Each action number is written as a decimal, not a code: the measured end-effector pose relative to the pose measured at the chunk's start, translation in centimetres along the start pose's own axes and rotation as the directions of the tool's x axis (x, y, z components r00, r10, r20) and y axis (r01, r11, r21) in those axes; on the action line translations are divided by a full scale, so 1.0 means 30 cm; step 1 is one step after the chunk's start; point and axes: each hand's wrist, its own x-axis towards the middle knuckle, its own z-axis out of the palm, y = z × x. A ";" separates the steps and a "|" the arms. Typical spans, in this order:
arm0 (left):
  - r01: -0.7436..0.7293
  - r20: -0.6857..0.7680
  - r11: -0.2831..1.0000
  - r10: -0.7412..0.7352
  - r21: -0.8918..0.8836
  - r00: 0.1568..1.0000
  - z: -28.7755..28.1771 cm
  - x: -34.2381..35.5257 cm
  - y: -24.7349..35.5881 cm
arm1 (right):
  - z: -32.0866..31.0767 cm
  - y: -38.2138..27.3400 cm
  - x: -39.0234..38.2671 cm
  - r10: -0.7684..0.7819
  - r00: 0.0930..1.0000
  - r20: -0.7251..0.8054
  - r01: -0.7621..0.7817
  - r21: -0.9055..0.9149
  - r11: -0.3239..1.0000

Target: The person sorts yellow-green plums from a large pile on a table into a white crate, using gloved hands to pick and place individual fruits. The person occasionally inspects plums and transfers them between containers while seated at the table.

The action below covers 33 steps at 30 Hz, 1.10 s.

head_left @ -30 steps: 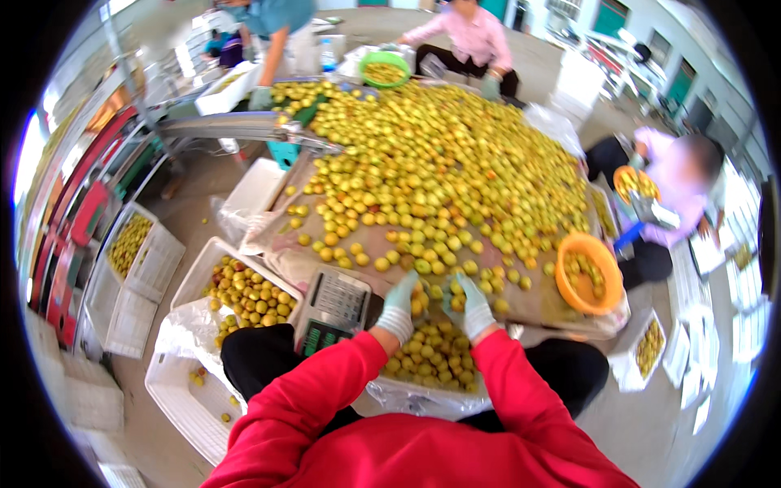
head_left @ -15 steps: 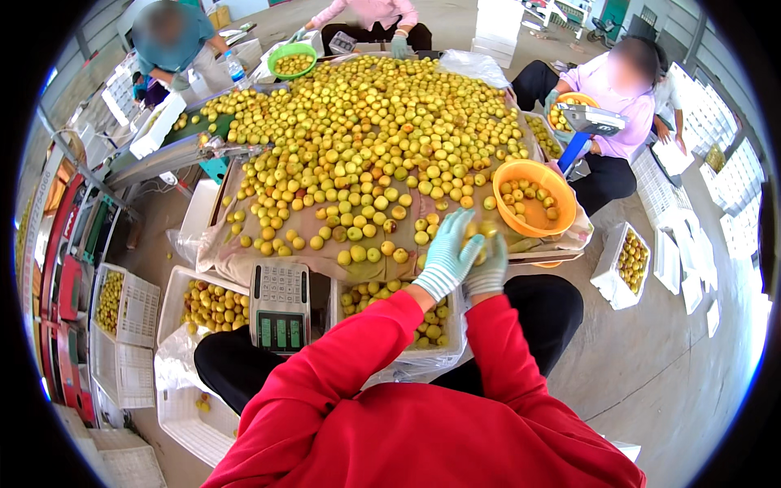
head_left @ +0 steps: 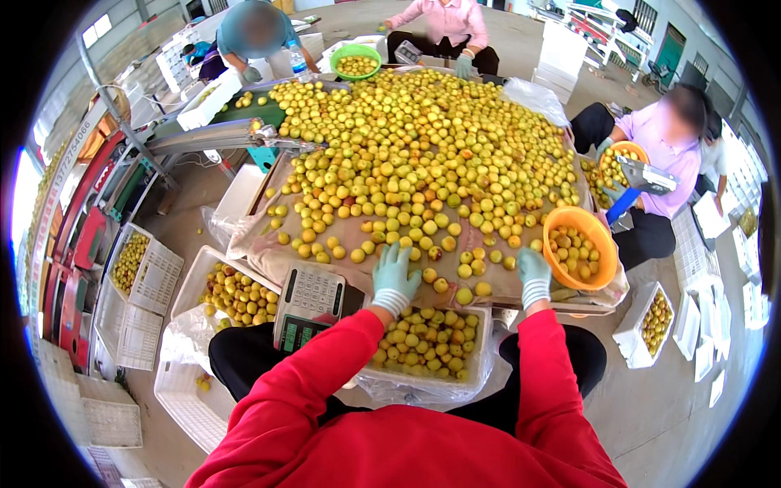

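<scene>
Small round yellow-green fruits (head_left: 423,146), some with brownish patches, cover the cloth-topped table. My left hand (head_left: 394,275), in a pale glove, spreads its fingers over the near fruits and holds nothing. To its right, my gloved right hand (head_left: 533,270) is beside the orange basin (head_left: 604,236), which has fruits in it. Its fingers are foreshortened and partly bent, pointing toward a lone fruit, with no fruit seen in them. Below and between my hands stands a white crate (head_left: 486,335) of fruits, lined with clear plastic.
A digital scale (head_left: 311,294) lies left of the crate, by another fruit-filled crate (head_left: 181,297). A metal conveyor (head_left: 203,140) meets the table at the left. Co-workers sit around the far sides, near a green basin (head_left: 355,75). One crate (head_left: 630,329) stands on the floor at right.
My hands were close together by the orange basin, with blurred fruits between them. They have parted: the left moved left over the table fruits, the right stays near the basin. The view has shifted.
</scene>
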 end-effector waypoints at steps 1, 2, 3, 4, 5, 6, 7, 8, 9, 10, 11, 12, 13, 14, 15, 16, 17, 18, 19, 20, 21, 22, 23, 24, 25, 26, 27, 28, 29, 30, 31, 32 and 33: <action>0.038 0.015 0.997 -0.039 0.074 0.999 -0.017 0.051 -0.021 | 0.022 0.019 -0.013 -0.252 0.959 0.128 0.281 -0.522 0.806; 0.099 0.104 0.985 -0.115 0.145 0.988 -0.034 0.107 -0.039 | 0.053 0.043 -0.029 -0.235 0.955 0.179 0.290 -0.714 0.638; 0.118 0.123 0.977 -0.141 0.176 0.982 -0.040 0.137 -0.060 | 0.092 0.064 -0.056 -0.205 0.952 0.227 0.296 -0.855 0.425; 0.143 0.136 0.968 -0.173 0.206 0.975 -0.042 0.162 -0.089 | 0.126 0.062 -0.104 -0.105 0.968 0.228 0.251 -0.882 0.399; 0.168 0.147 0.957 -0.206 0.238 0.967 -0.042 0.178 -0.114 | 0.154 0.042 -0.115 -0.069 0.974 0.217 0.226 -0.890 0.395; 0.133 0.204 0.942 -0.202 0.308 0.958 -0.026 0.182 -0.129 | 0.173 0.005 -0.121 -0.037 0.979 0.201 0.200 -0.900 0.387; 0.066 0.231 0.946 -0.145 0.317 0.962 -0.021 0.170 -0.101 | 0.169 -0.001 -0.123 0.004 0.986 0.168 0.155 -0.913 0.377; 0.000 0.258 0.946 -0.088 0.325 0.962 -0.013 0.148 -0.066 | 0.152 0.006 -0.108 0.049 0.984 0.171 0.140 -0.913 0.383; -0.070 0.282 0.941 -0.027 0.330 0.959 -0.015 0.125 -0.025 | 0.143 0.008 -0.095 0.066 0.983 0.173 0.136 -0.916 0.376; -0.139 0.276 0.939 0.050 0.316 0.960 0.003 0.084 -0.004 | 0.141 0.019 -0.085 0.088 0.980 0.181 0.136 -0.919 0.370; -0.198 0.273 0.939 0.119 0.282 0.955 0.016 0.044 0.011 | 0.135 0.029 -0.076 0.110 0.976 0.187 0.136 -0.922 0.363; -0.255 0.281 0.934 0.182 0.250 0.942 0.028 -0.017 0.019 | 0.141 0.025 -0.081 0.113 0.972 0.207 0.153 -0.917 0.368; -0.321 0.299 0.925 0.253 0.205 0.920 0.029 -0.070 0.042 | 0.137 0.022 -0.083 0.126 0.969 0.213 0.153 -0.916 0.371; -0.352 0.317 0.926 0.296 0.137 0.901 0.028 -0.114 0.062 | 0.133 0.046 -0.064 0.102 0.966 0.238 0.187 -0.913 0.364; -0.334 0.293 0.938 0.294 0.097 0.910 0.017 -0.156 0.071 | 0.143 0.042 -0.070 0.098 0.965 0.241 0.188 -0.908 0.375; -0.310 0.269 0.949 0.285 0.058 0.920 0.015 -0.175 0.078 | 0.150 0.043 -0.072 0.089 0.967 0.240 0.191 -0.907 0.376; -0.299 0.239 0.954 0.287 0.015 0.928 0.022 -0.171 0.089 | 0.135 0.064 -0.061 0.062 0.971 0.233 0.194 -0.908 0.372; -0.298 0.095 0.954 0.299 -0.032 0.949 0.032 -0.151 0.081 | 0.153 0.047 -0.073 0.077 0.976 0.206 0.166 -0.919 0.357; -0.321 0.010 0.947 0.321 -0.014 0.947 0.039 -0.103 0.082 | 0.159 0.026 -0.086 0.075 0.977 0.199 0.160 -0.919 0.362; -0.327 -0.030 0.945 0.326 -0.007 0.945 0.047 -0.048 0.091 | 0.163 0.009 -0.096 0.083 0.977 0.197 0.154 -0.918 0.365; -0.314 -0.017 0.949 0.314 0.004 0.949 0.077 0.009 0.107 | 0.166 -0.002 -0.101 0.082 0.977 0.195 0.153 -0.917 0.368; -0.324 0.048 0.946 0.325 -0.032 0.945 0.099 0.072 0.142 | 0.164 -0.006 -0.104 0.084 0.978 0.193 0.150 -0.919 0.364; -0.333 0.111 0.940 0.339 -0.070 0.934 0.125 0.120 0.186 | 0.159 -0.007 -0.106 0.085 0.978 0.188 0.146 -0.922 0.359; -0.387 0.135 0.920 0.391 -0.062 0.910 0.155 0.143 0.225 | 0.161 -0.009 -0.105 0.083 0.978 0.193 0.151 -0.922 0.357; -0.437 0.156 0.898 0.439 -0.052 0.885 0.192 0.155 0.256 | 0.164 -0.009 -0.102 0.085 0.978 0.189 0.149 -0.926 0.346; -0.536 0.096 0.842 0.529 0.059 0.843 0.232 0.148 0.273 | 0.168 -0.010 -0.102 0.087 0.978 0.187 0.148 -0.931 0.335; -0.520 0.142 0.853 0.510 0.048 0.848 0.264 0.149 0.297 | 0.168 -0.008 -0.099 0.091 0.979 0.182 0.144 -0.935 0.323; -0.505 0.189 0.862 0.490 0.039 0.851 0.285 0.151 0.318 | 0.168 -0.004 -0.094 0.095 0.980 0.177 0.137 -0.935 0.326; -0.488 0.234 0.872 0.468 0.033 0.852 0.299 0.152 0.327 | 0.167 -0.003 -0.090 0.100 0.980 0.174 0.133 -0.935 0.329; -0.482 0.254 0.876 0.463 0.017 0.849 0.300 0.156 0.335 | 0.161 0.004 -0.093 0.110 0.980 0.165 0.120 -0.936 0.332; -0.455 0.252 0.890 0.442 -0.010 0.861 0.293 0.142 0.331 | 0.158 0.010 -0.096 0.099 0.981 0.166 0.124 -0.933 0.337; -0.426 0.251 0.904 0.421 -0.037 0.872 0.279 0.117 0.318 | 0.155 0.015 -0.099 0.087 0.982 0.167 0.128 -0.930 0.343; -0.398 0.247 0.915 0.400 -0.060 0.883 0.257 0.094 0.301 | 0.156 0.011 -0.099 0.070 0.983 0.170 0.135 -0.926 0.352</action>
